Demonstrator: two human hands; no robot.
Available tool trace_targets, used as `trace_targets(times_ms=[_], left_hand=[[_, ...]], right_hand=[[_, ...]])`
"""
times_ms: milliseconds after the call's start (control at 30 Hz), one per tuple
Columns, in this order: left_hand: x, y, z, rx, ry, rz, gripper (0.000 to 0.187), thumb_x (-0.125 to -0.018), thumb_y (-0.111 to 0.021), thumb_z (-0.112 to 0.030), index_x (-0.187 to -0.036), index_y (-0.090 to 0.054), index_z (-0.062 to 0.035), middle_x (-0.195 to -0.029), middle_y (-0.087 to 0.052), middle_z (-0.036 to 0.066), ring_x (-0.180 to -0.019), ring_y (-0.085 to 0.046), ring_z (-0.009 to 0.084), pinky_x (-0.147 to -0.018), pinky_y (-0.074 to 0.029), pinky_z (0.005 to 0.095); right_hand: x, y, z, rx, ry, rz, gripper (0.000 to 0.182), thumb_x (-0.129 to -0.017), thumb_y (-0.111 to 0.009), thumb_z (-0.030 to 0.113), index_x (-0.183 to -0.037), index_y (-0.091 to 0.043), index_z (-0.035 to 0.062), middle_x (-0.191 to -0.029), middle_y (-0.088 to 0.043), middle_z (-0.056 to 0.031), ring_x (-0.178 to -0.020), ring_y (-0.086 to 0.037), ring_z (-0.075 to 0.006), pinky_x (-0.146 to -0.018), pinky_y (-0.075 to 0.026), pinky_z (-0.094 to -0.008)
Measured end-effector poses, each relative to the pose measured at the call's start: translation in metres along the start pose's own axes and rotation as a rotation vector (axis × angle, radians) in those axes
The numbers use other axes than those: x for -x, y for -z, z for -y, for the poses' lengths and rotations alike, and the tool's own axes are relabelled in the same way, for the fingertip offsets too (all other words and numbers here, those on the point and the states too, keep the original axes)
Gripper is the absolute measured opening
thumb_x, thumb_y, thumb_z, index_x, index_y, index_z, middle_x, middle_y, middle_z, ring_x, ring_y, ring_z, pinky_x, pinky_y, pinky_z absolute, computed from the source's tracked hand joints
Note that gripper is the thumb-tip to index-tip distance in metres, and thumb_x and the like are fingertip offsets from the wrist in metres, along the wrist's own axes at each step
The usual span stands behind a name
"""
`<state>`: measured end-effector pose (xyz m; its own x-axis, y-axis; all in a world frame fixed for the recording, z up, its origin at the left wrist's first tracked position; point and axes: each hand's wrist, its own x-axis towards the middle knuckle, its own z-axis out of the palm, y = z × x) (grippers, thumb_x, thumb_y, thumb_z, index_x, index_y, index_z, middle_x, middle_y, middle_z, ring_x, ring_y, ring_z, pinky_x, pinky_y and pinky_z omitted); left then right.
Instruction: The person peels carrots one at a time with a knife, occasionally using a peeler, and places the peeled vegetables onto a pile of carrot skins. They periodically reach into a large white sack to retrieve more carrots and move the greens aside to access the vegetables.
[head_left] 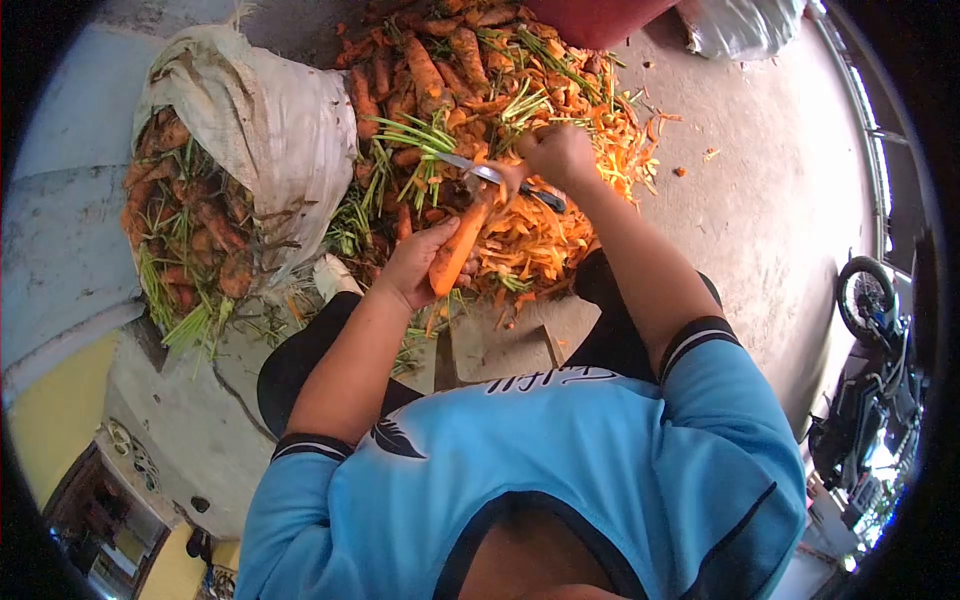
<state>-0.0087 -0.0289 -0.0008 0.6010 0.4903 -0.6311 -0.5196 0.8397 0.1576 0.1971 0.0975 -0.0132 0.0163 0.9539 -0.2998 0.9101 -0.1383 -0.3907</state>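
Observation:
My left hand (418,262) is closed around the lower part of a peeled orange carrot (460,252), which points up and away from me. Across the carrot's upper end lies the silver blade of a peeler (486,174); its dark handle shows below my right hand. My right hand (560,157) is closed at the peeler, its fingers partly blurred and their grip partly hidden. Beneath both hands spreads a heap of orange peelings (545,240). Unpeeled carrots (425,75) with green stem ends are piled just beyond.
On the left, a white woven sack (300,125) lies open with more carrots (205,225) in its mouth. A red container (600,18) and a clear plastic bag (745,25) stand at the far side. A motorcycle (870,400) is parked at right on the concrete floor (750,200).

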Motion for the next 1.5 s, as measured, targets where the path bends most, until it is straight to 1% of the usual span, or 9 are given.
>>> trace_targets(times_ms=[167, 367, 567, 767, 967, 1033, 1167, 1367, 1500], left_hand=[[0.003, 0.002, -0.002, -0.004, -0.025, -0.054, 0.03, -0.087, -0.042, -0.032, -0.107, -0.044, -0.0096, -0.075, -0.046, 0.004, -0.063, -0.044, 0.0141, -0.049, -0.038, 0.0242], [-0.003, -0.002, 0.005, -0.017, -0.124, -0.147, 0.029, -0.087, -0.043, -0.031, -0.106, -0.045, -0.0092, -0.081, -0.051, 0.006, -0.067, -0.05, 0.0163, -0.051, -0.041, 0.0272], [-0.002, 0.008, 0.005, -0.106, -0.152, -0.044, 0.027, -0.086, -0.045, -0.029, -0.105, -0.048, -0.0106, -0.088, -0.053, 0.006, -0.076, -0.054, 0.0165, -0.06, -0.044, 0.0294], [-0.002, -0.007, 0.004, -0.016, -0.149, -0.109, 0.029, -0.085, -0.048, -0.028, -0.109, -0.045, -0.0109, -0.085, -0.052, 0.006, -0.078, -0.052, 0.0174, -0.063, -0.044, 0.0281], [-0.01, 0.026, 0.009, 0.038, -0.03, 0.034, 0.035, -0.084, -0.049, -0.033, -0.108, -0.045, -0.0082, -0.088, -0.053, 0.007, -0.077, -0.053, 0.0176, -0.062, -0.044, 0.029], [-0.006, 0.016, 0.008, 0.034, -0.059, -0.056, 0.035, -0.085, -0.049, -0.034, -0.108, -0.045, -0.0078, -0.086, -0.053, 0.007, -0.074, -0.052, 0.0172, -0.06, -0.044, 0.0288], [-0.005, -0.001, 0.007, -0.041, -0.112, -0.132, 0.033, -0.086, -0.047, -0.033, -0.107, -0.045, -0.0086, -0.081, -0.05, 0.006, -0.067, -0.049, 0.0157, -0.056, -0.044, 0.0284], [-0.004, 0.004, 0.007, -0.054, -0.09, -0.054, 0.031, -0.086, -0.046, -0.031, -0.108, -0.045, -0.0096, -0.083, -0.05, 0.004, -0.069, -0.049, 0.015, -0.056, -0.045, 0.0278], [-0.005, 0.004, 0.005, 0.004, -0.109, -0.07, 0.029, -0.086, -0.047, -0.03, -0.109, -0.045, -0.0112, -0.085, -0.05, 0.004, -0.07, -0.049, 0.0151, -0.056, -0.045, 0.0272]], right_hand=[[-0.003, 0.013, -0.006, -0.035, 0.001, -0.059, 0.045, -0.07, -0.053, 0.048, -0.062, -0.061, 0.0043, -0.056, -0.056, -0.0169, -0.055, -0.058, -0.0316, -0.054, -0.048, -0.0388], [0.057, -0.007, 0.04, -0.019, 0.43, 0.091, 0.042, -0.071, -0.052, 0.049, -0.073, -0.064, 0.0086, -0.066, -0.059, -0.0158, -0.065, -0.059, -0.0312, -0.062, -0.048, -0.0393], [-0.011, 0.009, -0.012, 0.057, -0.072, -0.019, 0.045, -0.067, -0.055, 0.051, -0.062, -0.062, 0.0066, -0.058, -0.058, -0.0123, -0.054, -0.058, -0.0251, -0.051, -0.047, -0.035], [0.059, -0.002, 0.042, -0.145, 0.584, 0.069, 0.04, -0.072, -0.052, 0.046, -0.068, -0.064, 0.0079, -0.059, -0.058, -0.0145, -0.058, -0.059, -0.03, -0.059, -0.048, -0.0385], [-0.012, 0.01, -0.01, 0.161, -0.076, 0.099, 0.042, -0.07, -0.056, 0.045, -0.07, -0.063, 0.0033, -0.061, -0.059, -0.0135, -0.057, -0.06, -0.0242, -0.056, -0.049, -0.0344], [0.009, 0.019, 0.016, 0.015, -0.063, 0.119, 0.04, -0.07, -0.056, 0.045, -0.074, -0.064, 0.0061, -0.062, -0.06, -0.0125, -0.059, -0.06, -0.0241, -0.057, -0.049, -0.0339], [0.062, -0.002, 0.045, -0.161, 0.52, 0.109, 0.028, -0.068, -0.06, 0.032, -0.064, -0.062, 0.0041, -0.054, -0.053, -0.0166, -0.051, -0.055, -0.0291, -0.053, -0.045, -0.0364], [-0.02, 0.001, -0.022, 0.241, -0.052, 0.025, 0.048, -0.073, -0.05, 0.047, -0.065, -0.062, 0.0004, -0.055, -0.056, -0.0159, -0.054, -0.059, -0.0287, -0.052, -0.048, -0.0382], [0.011, 0.002, 0.01, -0.09, 0.086, -0.025, 0.041, -0.072, -0.053, 0.043, -0.066, -0.062, 0.0038, -0.058, -0.057, -0.0149, -0.055, -0.058, -0.0293, -0.054, -0.048, -0.0374]])
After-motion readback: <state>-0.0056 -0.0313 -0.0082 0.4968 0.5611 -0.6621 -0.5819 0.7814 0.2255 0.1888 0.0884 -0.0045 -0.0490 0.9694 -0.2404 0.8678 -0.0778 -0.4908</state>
